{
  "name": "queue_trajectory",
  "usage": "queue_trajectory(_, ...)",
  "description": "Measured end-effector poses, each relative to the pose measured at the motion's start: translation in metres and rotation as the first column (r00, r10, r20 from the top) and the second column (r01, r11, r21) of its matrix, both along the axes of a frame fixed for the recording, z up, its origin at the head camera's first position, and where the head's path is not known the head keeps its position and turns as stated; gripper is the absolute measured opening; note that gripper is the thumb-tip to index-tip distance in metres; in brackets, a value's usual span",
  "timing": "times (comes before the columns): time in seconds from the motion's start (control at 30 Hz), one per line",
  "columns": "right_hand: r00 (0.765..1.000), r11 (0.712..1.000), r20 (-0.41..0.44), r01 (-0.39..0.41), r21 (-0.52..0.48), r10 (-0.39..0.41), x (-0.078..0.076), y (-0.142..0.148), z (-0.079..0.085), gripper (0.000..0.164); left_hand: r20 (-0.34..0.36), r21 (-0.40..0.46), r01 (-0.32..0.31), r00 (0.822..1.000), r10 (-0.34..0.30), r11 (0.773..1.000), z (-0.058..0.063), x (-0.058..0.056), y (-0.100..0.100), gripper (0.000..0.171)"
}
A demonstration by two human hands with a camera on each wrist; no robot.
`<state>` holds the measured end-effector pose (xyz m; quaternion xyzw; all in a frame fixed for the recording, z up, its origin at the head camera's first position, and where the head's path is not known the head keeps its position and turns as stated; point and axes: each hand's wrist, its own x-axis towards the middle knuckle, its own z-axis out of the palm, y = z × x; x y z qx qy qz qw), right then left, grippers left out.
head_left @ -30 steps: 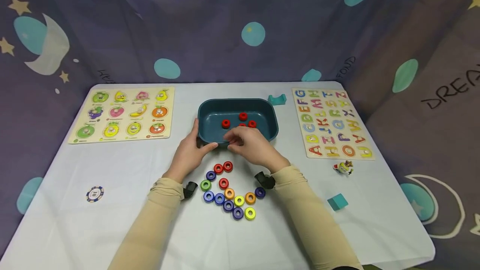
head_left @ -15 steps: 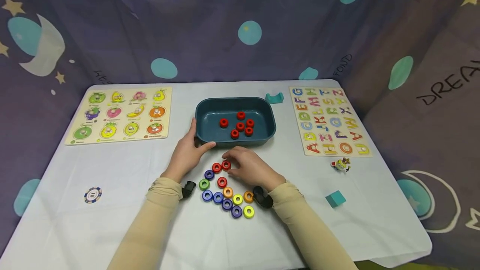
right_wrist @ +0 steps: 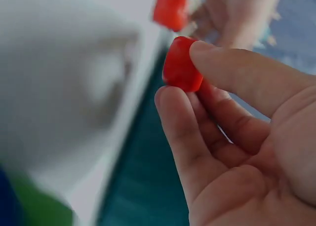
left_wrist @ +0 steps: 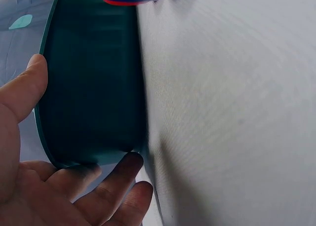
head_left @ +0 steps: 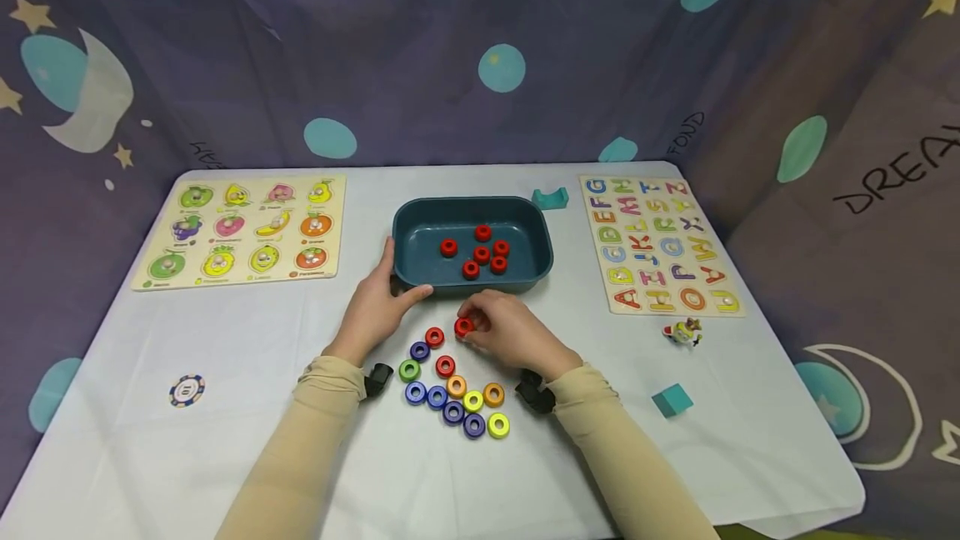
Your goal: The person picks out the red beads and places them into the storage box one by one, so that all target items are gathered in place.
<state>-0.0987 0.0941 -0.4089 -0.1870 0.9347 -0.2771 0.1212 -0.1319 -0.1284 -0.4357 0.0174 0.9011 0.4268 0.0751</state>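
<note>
A: What does the right hand (head_left: 513,336) have?

B: A red ring (head_left: 459,329). The grip is closed on it, and the right wrist view shows how: thumb on one side, fingertips (right_wrist: 170,100) on the other, the ring's rounded flank between them. The head view gives the face with the hole instead.

A: And where is that ring?

B: Outside the teal tray (head_left: 420,232), on its near side, to the right of a loose red ring (head_left: 434,345). Whether it touches the tabletop (head_left: 127,457), I cannot tell.

A: The left hand (head_left: 371,307)?

B: That grip is spread at the tray's near left corner, thumb along the near side. The left wrist view also brings out fingers at the left end that the head view hides.

A: Does it show inside the tray?

B: Only the outer wall. From the head you can count six red rings (head_left: 482,258) in there.

A: And around it?

B: A loose cluster of coloured rings (head_left: 453,422) nearer than the tray. Only the head view shows the fruit board (head_left: 207,232) far left and the letter board (head_left: 656,233) far right.
</note>
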Motion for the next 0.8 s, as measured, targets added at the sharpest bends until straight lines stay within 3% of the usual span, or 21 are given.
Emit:
queue_trajectory(0.17, 0.994, 0.992, -0.061, 0.085, -0.09, -0.091, -0.014, 0.028, 0.03, 0.024, -0.009, -0.005, -0.006, 1.0, 0.006, 1.0, -0.002, -0.002, -0.001, 0.104)
queue_trajectory(0.3, 0.977, 0.982, -0.118, 0.167, -0.085, -0.177, -0.043, 0.048, 0.045, 0.026, 0.002, -0.003, 0.002, 1.0, -0.002, 1.0, -0.002, -0.001, 0.0, 0.103)
queue_trajectory(0.53, 0.963, 0.97, -0.117, 0.243, -0.025, -0.244, -0.096, 0.052, 0.043, 0.028, 0.013, -0.01, 0.005, 1.0, -0.005, 1.0, -0.004, -0.001, 0.0, 0.104)
queue_trajectory(0.8, 0.967, 0.968, -0.038, 0.251, 0.023, -0.25, -0.121, 0.044, 0.034, 0.028, 0.017, 0.008, -0.008, 1.0, 0.008, 1.0, -0.002, -0.001, 0.001, 0.104)
